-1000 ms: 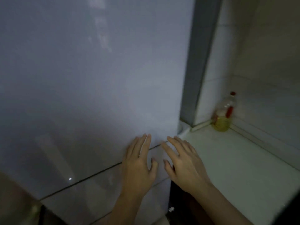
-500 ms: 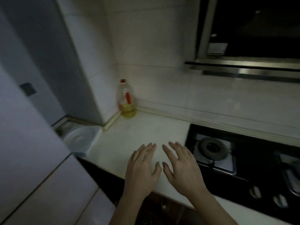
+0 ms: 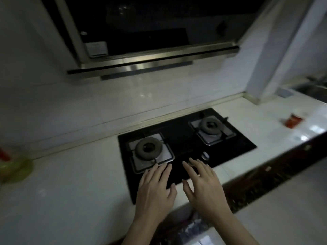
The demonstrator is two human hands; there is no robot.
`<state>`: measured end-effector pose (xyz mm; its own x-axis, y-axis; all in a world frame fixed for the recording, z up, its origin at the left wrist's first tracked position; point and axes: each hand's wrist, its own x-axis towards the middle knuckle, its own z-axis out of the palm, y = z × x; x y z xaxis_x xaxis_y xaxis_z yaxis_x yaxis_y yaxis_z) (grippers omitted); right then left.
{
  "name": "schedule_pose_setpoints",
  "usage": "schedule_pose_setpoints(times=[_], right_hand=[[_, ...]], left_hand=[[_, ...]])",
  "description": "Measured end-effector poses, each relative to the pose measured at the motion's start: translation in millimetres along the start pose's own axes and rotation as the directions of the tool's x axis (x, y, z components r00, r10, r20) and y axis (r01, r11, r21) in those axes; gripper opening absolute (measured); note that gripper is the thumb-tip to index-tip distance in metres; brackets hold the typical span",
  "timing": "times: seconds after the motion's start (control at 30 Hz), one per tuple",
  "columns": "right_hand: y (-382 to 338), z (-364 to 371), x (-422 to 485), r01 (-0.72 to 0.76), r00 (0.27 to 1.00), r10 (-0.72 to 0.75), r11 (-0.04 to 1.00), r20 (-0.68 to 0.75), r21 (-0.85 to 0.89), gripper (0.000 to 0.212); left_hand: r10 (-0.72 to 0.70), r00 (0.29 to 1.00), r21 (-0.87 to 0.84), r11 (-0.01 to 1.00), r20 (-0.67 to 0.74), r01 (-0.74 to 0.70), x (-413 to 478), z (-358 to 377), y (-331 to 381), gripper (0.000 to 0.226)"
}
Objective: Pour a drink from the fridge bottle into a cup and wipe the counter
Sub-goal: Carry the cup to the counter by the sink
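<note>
My left hand (image 3: 155, 190) and my right hand (image 3: 203, 186) hover side by side, palms down, fingers spread, over the front edge of a black gas hob (image 3: 185, 144). Both hold nothing. The white counter (image 3: 74, 188) runs left and right of the hob. A small red-labelled cup-like object (image 3: 292, 121) stands on the counter at the far right, blurred. The fridge and its bottle are out of view.
A yellow oil bottle (image 3: 16, 167) sits at the left edge by the tiled wall. A steel range hood (image 3: 152, 62) hangs above the hob. A metal sink (image 3: 313, 89) shows at the far right. The dark counter front (image 3: 265, 184) drops below.
The view has swung right from the fridge door, past the counter corner, to the hob. Both hands stayed open and together in front of me.
</note>
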<state>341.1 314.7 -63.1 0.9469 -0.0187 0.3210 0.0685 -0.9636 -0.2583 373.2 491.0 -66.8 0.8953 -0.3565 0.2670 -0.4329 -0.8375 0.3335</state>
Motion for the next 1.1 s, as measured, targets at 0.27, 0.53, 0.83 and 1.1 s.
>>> schedule_pose_setpoints(times=[0.27,0.53,0.83,1.1], right_hand=[[35.1,-14.2,-91.1,-0.321,0.947,0.32,0.942,-0.021,-0.1,0.054],[65.8,-46.8,-152.1,-0.543,0.839,0.528,0.83,-0.131,-0.131,0.051],[119.9,-67.9,-196.7,-0.664,0.744,0.63,0.733,-0.223,-0.146,0.052],[225.8,-95.5,-215.1,-0.737,0.665,0.699,0.671,-0.261,-0.082,0.05]], left_hand=[[0.291,0.945,-0.104,0.955,0.148,-0.278,-5.1,35.1,45.6,0.059],[0.512,0.844,-0.212,0.853,0.162,-0.477,-2.9,52.9,105.8,0.057],[0.605,0.775,-0.258,0.79,0.184,-0.556,5.5,82.6,177.5,0.056],[0.631,0.743,-0.298,0.77,0.222,-0.565,48.1,130.5,283.6,0.058]])
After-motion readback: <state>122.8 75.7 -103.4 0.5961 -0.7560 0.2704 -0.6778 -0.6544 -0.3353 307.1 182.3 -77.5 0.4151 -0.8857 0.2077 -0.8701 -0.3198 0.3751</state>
